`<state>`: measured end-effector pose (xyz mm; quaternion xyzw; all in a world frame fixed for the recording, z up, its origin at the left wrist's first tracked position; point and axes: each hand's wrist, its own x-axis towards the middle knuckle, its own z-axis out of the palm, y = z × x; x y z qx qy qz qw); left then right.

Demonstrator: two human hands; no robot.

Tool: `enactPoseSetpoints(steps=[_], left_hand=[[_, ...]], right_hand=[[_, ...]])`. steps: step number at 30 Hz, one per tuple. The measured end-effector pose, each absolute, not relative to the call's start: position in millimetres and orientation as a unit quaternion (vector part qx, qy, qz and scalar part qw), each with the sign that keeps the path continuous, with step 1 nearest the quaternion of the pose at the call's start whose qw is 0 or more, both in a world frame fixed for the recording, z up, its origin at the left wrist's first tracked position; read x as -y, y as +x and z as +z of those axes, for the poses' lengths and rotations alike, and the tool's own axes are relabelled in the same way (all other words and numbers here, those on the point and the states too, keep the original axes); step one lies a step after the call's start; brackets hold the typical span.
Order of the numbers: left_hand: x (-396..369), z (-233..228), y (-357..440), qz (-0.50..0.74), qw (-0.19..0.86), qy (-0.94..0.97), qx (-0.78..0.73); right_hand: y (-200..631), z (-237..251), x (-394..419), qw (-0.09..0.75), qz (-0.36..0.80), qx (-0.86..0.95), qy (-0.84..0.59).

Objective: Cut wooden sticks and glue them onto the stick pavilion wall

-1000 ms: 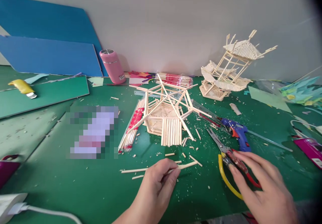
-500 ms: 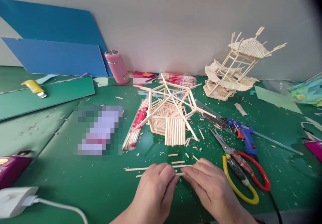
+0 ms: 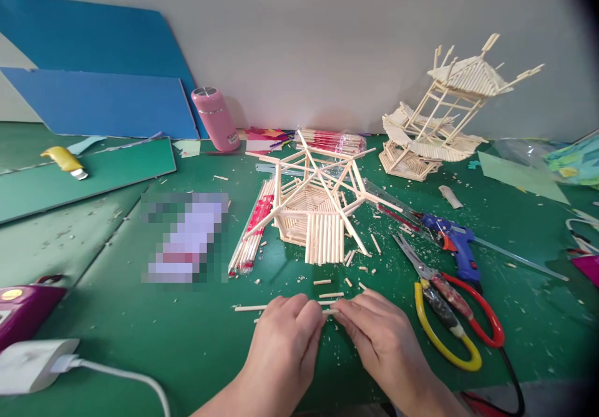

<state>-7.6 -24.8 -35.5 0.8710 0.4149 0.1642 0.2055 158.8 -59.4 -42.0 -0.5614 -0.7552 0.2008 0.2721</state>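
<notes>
My left hand [image 3: 287, 336] and my right hand [image 3: 377, 336] are both closed on one thin wooden stick [image 3: 330, 311], whose pale middle shows in the gap between them. Just beyond lies a second wooden stick [image 3: 250, 308] on the green table, its left end sticking out past my left hand. Several short cut pieces [image 3: 331, 294] are scattered in front of my fingers. Farther back stands an open frame of sticks [image 3: 318, 205] with a six-sided base and a slatted panel leaning at its front. My fingertips are partly hidden behind the backs of my hands.
Large scissors [image 3: 444, 304] and a blue glue gun [image 3: 453, 242] lie at right. A stick pagoda [image 3: 435, 117] stands behind them. Bagged sticks [image 3: 255, 230], a blurred-out object [image 3: 191, 236], a pink flask [image 3: 215, 120], a yellow cutter [image 3: 64, 160] and a white charger [image 3: 37, 367] are at left.
Both hands keep their hold on the stick, and the gap between them looks almost the same. The whole view has shifted slightly; nothing on the table has plainly moved.
</notes>
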Motion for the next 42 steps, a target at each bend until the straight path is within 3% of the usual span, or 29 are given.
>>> enactPoseSetpoints(steps=[8,12,15,19,25,28,30,35,42], left_hand=[[24,-39,-5,0.201,0.17,0.871,-0.415],[15,-40,-15,0.231,0.234,0.827,-0.457],[4,-44,-29,0.242,0.215,0.797,-0.51],[-12,-54,-41,0.188,0.13,0.845,-0.484],[-24,-62,-41,0.146,0.087,0.857,-0.487],[-17,-53,-34,0.186,0.099,0.842,-0.497],[-8,-44,-26,0.249,0.196,0.815,-0.485],[14,-25,3,0.341,0.58,0.605,-0.426],[22,-27,25,0.351,0.797,0.358,-0.337]], right_hand=[[148,-37,57,0.311,0.197,0.735,-0.57],[150,-20,54,0.292,0.409,0.683,-0.53],[154,-17,52,0.32,0.538,0.565,-0.538],[155,-26,48,0.353,0.547,0.497,-0.574],[154,-26,45,0.353,0.574,0.473,-0.568],[153,-22,46,0.347,0.585,0.467,-0.565],[152,-22,46,0.352,0.589,0.461,-0.563],[150,-28,48,0.389,0.574,0.462,-0.553],[141,-29,50,0.427,0.561,0.448,-0.55]])
